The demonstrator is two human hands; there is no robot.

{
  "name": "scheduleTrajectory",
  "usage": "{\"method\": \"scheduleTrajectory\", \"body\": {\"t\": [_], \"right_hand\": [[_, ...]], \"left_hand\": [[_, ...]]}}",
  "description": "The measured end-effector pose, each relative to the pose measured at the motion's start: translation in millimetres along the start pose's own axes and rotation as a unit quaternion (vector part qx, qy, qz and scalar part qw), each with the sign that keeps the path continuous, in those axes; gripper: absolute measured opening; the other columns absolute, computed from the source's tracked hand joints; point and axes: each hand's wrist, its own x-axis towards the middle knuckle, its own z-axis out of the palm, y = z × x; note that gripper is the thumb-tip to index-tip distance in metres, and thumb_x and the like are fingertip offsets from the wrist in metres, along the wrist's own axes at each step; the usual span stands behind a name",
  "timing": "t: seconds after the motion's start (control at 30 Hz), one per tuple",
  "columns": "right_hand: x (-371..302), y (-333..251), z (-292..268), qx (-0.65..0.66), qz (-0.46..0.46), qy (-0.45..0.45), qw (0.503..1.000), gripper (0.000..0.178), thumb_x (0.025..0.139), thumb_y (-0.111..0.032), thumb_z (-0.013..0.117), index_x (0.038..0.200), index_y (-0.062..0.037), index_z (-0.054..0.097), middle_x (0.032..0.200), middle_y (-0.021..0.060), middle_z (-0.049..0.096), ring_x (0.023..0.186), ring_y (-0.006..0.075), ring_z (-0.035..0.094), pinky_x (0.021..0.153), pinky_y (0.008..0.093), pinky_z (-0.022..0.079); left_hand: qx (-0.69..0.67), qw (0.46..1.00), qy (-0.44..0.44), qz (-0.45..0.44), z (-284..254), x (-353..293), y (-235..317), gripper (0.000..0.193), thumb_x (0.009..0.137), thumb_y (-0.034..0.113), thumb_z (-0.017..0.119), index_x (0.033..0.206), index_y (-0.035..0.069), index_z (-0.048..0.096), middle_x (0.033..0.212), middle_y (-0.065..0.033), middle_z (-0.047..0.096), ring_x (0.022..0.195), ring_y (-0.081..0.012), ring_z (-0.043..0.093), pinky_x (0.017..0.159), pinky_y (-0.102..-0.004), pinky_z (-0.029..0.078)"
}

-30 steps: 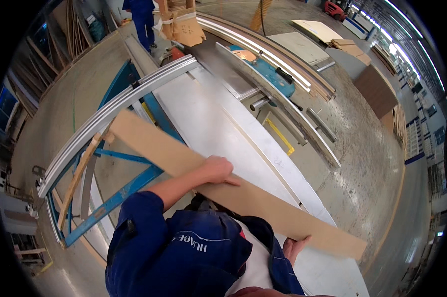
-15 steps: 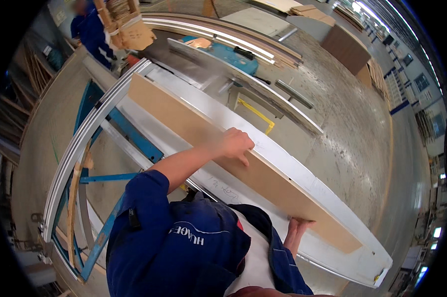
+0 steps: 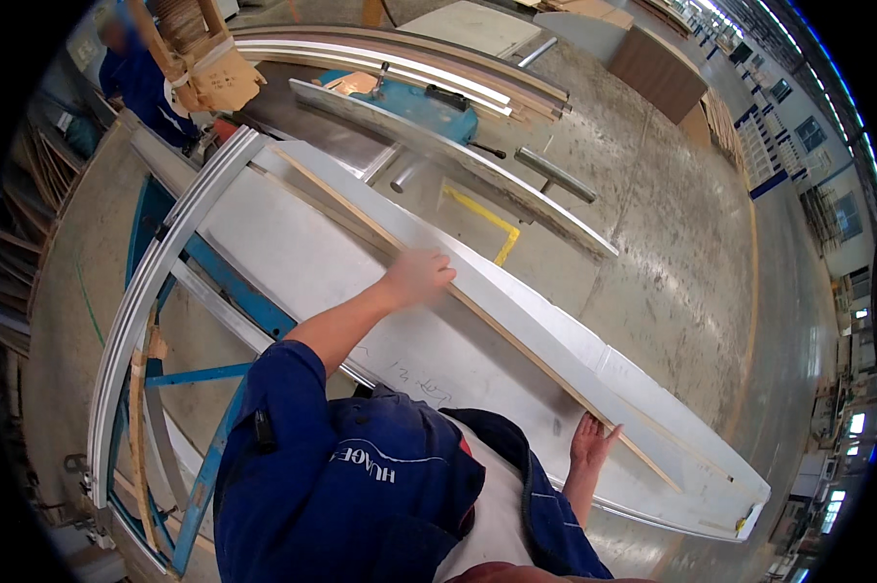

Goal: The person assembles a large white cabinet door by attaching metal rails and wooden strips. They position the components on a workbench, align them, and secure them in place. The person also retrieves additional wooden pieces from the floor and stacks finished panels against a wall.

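A long, narrow board [image 3: 538, 356] is tilted up on its long edge over the pale metal table of a machine [image 3: 293, 238]. Its tan edge faces up at me, and a light grey face shows on the far side. Near its middle, my left hand [image 3: 417, 280] closes over the upper edge, slightly blurred, with the fingers on the far side. Farther down, toward the right end, my right hand [image 3: 592, 443] grips the same edge, palm turned up and fingertips against the board. The near face lies mostly in shadow.
A slotted metal rail [image 3: 128, 330] curves along the left over a blue frame [image 3: 201, 374]. Beyond the table stand a long metal fence [image 3: 458, 155] and a blue machine part [image 3: 409, 112]. Another person [image 3: 142, 83] stands at the far left beside wooden pieces [image 3: 215, 83].
The board has turned from showing its broad tan face to standing nearly on edge. My left hand has shifted slightly left with it, and my right hand's fingers have turned upward.
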Motion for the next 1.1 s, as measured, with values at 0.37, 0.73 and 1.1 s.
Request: {"method": "scheduleTrajectory", "body": {"t": [0.37, 0.73, 1.1], "right_hand": [[28, 39, 16, -0.131, 0.041, 0.019, 0.99, 0.041, 0.104, -0.023, 0.057, 0.136, 0.0001, 0.051, 0.138, 0.0155, 0.057, 0.134, 0.0313, 0.05, 0.117, 0.0443, 0.042], [69, 9, 52, -0.504, 0.13, -0.02, 0.853, 0.053, 0.096, -0.045, 0.068, 0.106, 0.0076, 0.065, 0.089, 0.0142, 0.07, 0.079, 0.0275, 0.069, 0.072, 0.0388, 0.06], [63, 68, 166, -0.87, -0.302, -0.31, 0.237, 0.101, 0.069, -0.053, 0.082, 0.155, -0.0219, 0.04, 0.159, 0.0231, 0.029, 0.146, 0.0511, 0.022, 0.122, 0.0593, 0.011]], "left_hand": [[-0.096, 0.974, -0.083, -0.186, 39, -50, -20, 0.033, 0.072, 0.005, 0.066, 0.105, 0.007, 0.064, 0.11, -0.0081, 0.06, 0.111, -0.0263, 0.059, 0.084, -0.0388, 0.056], [-0.059, 0.895, -0.03, -0.442, 68, -74, -38, 0.063, 0.093, 0.042, 0.068, 0.145, 0.011, 0.054, 0.154, -0.0308, 0.033, 0.144, -0.0458, 0.03, 0.119, -0.0531, 0.024], [0.011, 0.871, 0.053, -0.488, 96, -76, -24, 0.076, 0.091, 0.049, 0.066, 0.15, 0.007, 0.044, 0.148, -0.0288, 0.043, 0.141, -0.0416, 0.037, 0.118, -0.0538, 0.025]]}}
